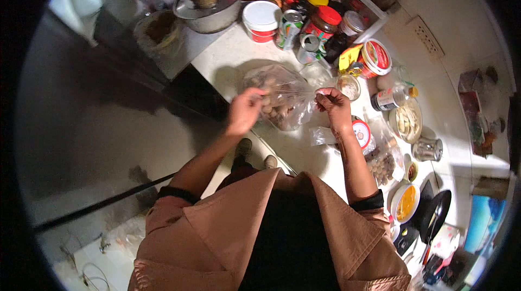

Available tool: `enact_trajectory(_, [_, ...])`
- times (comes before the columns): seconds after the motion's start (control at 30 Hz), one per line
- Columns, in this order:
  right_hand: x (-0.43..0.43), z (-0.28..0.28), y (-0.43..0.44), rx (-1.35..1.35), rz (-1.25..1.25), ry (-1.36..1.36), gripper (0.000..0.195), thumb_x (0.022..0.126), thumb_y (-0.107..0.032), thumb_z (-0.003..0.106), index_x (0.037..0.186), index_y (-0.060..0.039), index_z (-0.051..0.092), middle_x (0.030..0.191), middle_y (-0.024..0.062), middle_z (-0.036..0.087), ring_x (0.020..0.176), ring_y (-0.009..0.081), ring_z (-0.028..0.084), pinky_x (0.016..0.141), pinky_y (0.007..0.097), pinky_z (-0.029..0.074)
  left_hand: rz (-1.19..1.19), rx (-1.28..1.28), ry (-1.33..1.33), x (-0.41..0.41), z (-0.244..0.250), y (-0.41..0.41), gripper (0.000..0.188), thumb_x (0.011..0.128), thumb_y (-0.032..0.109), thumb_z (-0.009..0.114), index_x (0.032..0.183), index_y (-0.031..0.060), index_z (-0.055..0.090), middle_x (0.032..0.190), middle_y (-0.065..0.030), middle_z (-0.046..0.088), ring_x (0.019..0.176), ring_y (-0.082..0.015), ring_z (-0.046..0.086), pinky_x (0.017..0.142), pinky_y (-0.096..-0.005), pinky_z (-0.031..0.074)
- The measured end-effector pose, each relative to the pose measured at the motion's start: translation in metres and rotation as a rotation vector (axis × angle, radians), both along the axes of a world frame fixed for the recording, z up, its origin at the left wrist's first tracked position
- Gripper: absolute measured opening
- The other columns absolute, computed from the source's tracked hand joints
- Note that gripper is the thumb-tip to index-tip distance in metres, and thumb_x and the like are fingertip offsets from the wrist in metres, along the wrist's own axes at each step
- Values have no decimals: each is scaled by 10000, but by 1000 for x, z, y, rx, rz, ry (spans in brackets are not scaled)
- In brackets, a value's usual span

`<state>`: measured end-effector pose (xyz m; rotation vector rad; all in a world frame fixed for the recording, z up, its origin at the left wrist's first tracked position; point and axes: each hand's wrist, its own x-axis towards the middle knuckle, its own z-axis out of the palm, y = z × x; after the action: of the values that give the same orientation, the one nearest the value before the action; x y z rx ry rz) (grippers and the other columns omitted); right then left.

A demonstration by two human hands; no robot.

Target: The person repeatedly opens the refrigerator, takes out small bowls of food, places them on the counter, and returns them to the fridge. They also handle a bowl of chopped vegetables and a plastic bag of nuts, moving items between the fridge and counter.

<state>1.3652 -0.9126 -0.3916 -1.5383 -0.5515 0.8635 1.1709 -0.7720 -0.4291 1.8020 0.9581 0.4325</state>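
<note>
A clear plastic bag full of round brownish pieces, perhaps dried mushrooms, rests on the white counter near its edge. My right hand pinches the bag's gathered neck, and creases fan out from its fingers across the film. On the bag's other side is my left hand, blurred, with its fingertips at the film. Whether they grip or only touch it, I cannot tell. Beneath my right forearm lies a red-rimmed jar lid, partly covered by the wrist.
Along the back stand a white-lidded tub, drink cans and red-lidded jars. To the right are a glass bowl, a sauce bottle, another bag of round pieces and a bowl of orange food.
</note>
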Motion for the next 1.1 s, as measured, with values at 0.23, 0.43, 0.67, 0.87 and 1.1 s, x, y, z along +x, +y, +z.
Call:
enact_trajectory(0.23, [-29,10,20,84,-123,-12,138,839,-60,537,951,21,535,824,97,613,761,160,586,690,271,463,-99,6,-329,-44,-11,39,144,784,23,549,924,14,582,715,-6,519,617,-87,444,562,-215,384])
enact_trajectory(0.43, [-71,30,71,40,87,-194,160,823,-15,552,981,10,546,861,33,600,781,87,558,706,221,445,-279,185,-462,9,26,36,220,772,49,568,984,-3,551,922,-106,533,686,-144,515,621,-263,433])
enact_trajectory(0.67, [-86,49,60,-336,-50,-1123,615,663,-163,710,1188,-24,421,932,127,533,840,271,549,744,341,455,-279,-528,-468,1,15,70,85,848,73,521,926,40,534,822,11,552,746,-64,511,674,-190,423])
enact_trajectory(0.87, [-48,0,19,-525,-174,-970,202,718,-101,607,911,-42,590,706,174,585,652,314,591,603,375,469,-87,-872,-592,-32,27,78,96,869,115,491,956,76,504,931,-28,563,837,-117,557,748,-236,446])
enact_trajectory(1.1, [-35,21,35,-30,-420,-103,106,804,-60,559,869,21,577,633,46,571,522,101,514,477,231,390,46,-1269,-627,-10,27,102,80,884,134,477,954,120,512,941,-31,566,826,-148,555,751,-302,450])
